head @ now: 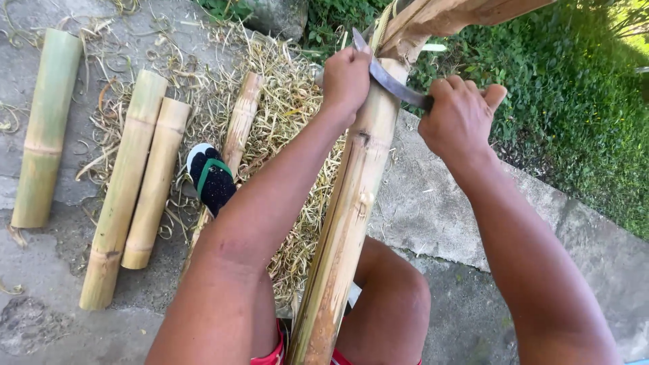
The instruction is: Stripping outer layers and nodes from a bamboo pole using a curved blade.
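Note:
A long bamboo pole (348,203) leans upward between my knees, its skin partly shaved off. A curved knife blade (389,81) lies across the pole near its top. My right hand (462,116) is closed around the knife's handle, to the right of the pole. My left hand (346,79) grips the far end of the blade and rests against the pole's left side. Above the blade a peeled wooden strip (446,17) curls away to the right.
Three cut bamboo sections (46,125) (125,186) (159,179) lie on the concrete ground at left, and a thinner piece (236,135) rests on a pile of dry shavings (284,108). A black sandal (211,177) covers my foot. Green plants (574,101) grow at right.

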